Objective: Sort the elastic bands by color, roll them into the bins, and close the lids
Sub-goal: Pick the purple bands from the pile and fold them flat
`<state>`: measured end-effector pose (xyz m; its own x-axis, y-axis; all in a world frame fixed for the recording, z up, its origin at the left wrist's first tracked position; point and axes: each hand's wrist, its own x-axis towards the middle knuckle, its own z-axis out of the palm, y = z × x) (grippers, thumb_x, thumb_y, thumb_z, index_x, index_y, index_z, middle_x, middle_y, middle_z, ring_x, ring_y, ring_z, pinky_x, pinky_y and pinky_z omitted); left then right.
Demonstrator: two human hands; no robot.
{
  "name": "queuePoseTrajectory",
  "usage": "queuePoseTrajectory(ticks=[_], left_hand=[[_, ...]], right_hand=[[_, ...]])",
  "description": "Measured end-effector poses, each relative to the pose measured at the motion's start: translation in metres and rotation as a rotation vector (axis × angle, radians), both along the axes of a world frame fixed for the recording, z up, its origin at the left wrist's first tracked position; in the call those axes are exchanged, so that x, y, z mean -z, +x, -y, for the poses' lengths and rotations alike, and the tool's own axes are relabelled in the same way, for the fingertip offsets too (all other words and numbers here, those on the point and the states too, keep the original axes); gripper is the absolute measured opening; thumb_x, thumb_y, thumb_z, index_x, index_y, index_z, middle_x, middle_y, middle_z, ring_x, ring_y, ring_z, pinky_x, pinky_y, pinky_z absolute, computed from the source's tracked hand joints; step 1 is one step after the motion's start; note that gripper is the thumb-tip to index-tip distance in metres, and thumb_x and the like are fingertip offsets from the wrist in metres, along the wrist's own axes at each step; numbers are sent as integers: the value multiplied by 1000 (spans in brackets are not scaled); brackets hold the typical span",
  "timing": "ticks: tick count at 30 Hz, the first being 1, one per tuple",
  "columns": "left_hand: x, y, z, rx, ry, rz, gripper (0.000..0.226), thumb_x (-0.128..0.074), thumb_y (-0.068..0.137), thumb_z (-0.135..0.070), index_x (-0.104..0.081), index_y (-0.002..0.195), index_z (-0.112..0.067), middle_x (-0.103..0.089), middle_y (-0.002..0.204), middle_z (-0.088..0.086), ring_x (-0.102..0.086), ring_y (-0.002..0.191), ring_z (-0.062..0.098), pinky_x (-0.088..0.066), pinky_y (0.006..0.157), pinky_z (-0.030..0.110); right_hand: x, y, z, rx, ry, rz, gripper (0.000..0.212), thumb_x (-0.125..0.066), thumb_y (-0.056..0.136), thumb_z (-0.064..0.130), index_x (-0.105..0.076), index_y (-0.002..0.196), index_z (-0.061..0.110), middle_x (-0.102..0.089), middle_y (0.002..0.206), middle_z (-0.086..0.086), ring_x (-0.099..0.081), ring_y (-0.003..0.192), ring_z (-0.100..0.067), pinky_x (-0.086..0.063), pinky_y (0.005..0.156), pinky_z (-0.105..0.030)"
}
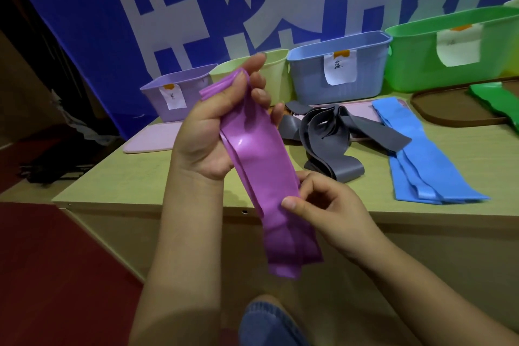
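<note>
Purple bands (261, 177) clamped in both grips, left hand (213, 132) and right hand (323, 205); bin labels illegible.

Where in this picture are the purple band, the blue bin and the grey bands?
purple band (259, 166): head view, on its glossy middle, between the two hands.
blue bin (311, 78): head view, on its front wall, left of the paper label.
grey bands (320, 132): head view, on the looped heap on the table.

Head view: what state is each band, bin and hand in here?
Purple elastic bands: held up, unrolled.
Left hand: grips their top.
Right hand: pinches their middle.
Grey elastic bands: heaped on table.
Blue elastic bands: flat on table.
Purple plastic bin: open.
Blue plastic bin: open.
</note>
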<state>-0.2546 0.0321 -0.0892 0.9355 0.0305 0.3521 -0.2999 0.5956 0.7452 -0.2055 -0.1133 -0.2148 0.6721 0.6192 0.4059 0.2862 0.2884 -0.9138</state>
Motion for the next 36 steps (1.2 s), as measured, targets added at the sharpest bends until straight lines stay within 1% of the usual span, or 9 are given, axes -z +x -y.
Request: queuePoseTrajectory(ticks=[4,7,10,12,17,21,25,30,36], left_hand=[[-1,4,-3,19,-30,-45,26,-47,87,-8,-65,105,-1,-61,77,3,-61,65,10,-55,68,28],[-2,8,-1,-8,-39,-70,26,-47,86,-8,-64,104,-2,-60,76,3,-59,63,9,-54,65,26],[2,10,-4,-9,-59,-56,28,-52,85,-7,-62,109,2,-60,78,5,-61,66,11,-55,67,26],[4,11,-6,23,-69,-49,32,-58,83,-4,-60,114,4,-61,82,7,-63,69,13,-56,70,28],[-4,10,-4,46,-95,-12,29,-53,86,-6,-62,110,6,-62,79,9,-62,65,14,-56,66,28],[-8,9,-2,132,-82,-13,29,-52,88,-7,-59,112,6,-63,80,11,-63,65,17,-56,65,30],[-16,8,-7,134,-7,-17,26,-52,89,-7,-60,111,4,-63,81,10,-62,68,16,-55,69,31],[-30,7,-12,6,97,-4,29,-45,89,-12,-68,101,2,-67,77,5,-65,64,12,-56,67,29],[-26,7,-9,-208,153,-43,32,-36,99,-14,-65,96,-1,-72,80,7,-69,66,13,-59,66,31]], right_hand=[[4,-3,-5,7,30,40,27,-72,63,41,-54,61,22,-56,65,7,-51,64,-7,-42,60,-20],[10,-7,-8,20,93,-76,30,-77,59,38,-52,66,23,-56,65,6,-52,63,-9,-43,58,-24],[11,-3,-7,-51,166,-314,58,-87,51,30,-43,87,20,-64,79,2,-65,70,-14,-54,64,-29],[7,1,-2,-168,105,-315,69,-89,50,37,-45,103,25,-68,91,-4,-68,77,-19,-57,69,-33],[-5,5,2,-474,-262,-88,43,-70,70,41,-58,109,27,-71,107,2,-68,97,-16,-56,81,-31],[-8,2,0,-715,-202,-206,29,-62,83,17,-60,113,16,-68,115,-6,-65,104,-20,-51,84,-26],[-6,3,-1,-822,-164,-302,30,-62,83,14,-61,113,12,-69,99,-7,-64,95,-22,-52,86,-32],[-3,0,1,-824,-149,-465,23,-54,88,11,-64,109,11,-65,82,-3,-65,75,-16,-54,76,-31],[5,-3,1,-733,-270,-290,26,-54,92,18,-56,117,14,-70,110,-8,-66,103,-23,-52,88,-29]])
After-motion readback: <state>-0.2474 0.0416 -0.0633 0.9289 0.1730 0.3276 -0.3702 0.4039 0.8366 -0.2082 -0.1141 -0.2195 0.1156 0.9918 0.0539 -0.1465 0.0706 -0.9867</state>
